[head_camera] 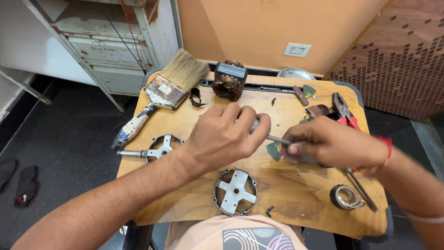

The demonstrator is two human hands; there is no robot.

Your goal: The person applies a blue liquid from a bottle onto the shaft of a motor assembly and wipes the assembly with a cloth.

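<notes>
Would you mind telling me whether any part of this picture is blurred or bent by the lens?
Head view: the right hand and its forearm are smeared by motion; the left hand, paintbrush and round metal cover are sharp; the wide lens bows the table edges and the cabinet; light is even and soft.

A small repair workshop, by the look of it. The worn wooden surface point(296, 194) carries motor parts: a wound stator point(229, 81) at 12 o'clock, a metal end cover point(235, 191) at 6, a paintbrush point(159, 95) at 10, pliers point(344, 113) at 2, a tape roll point(346, 196) at 4.
</notes>
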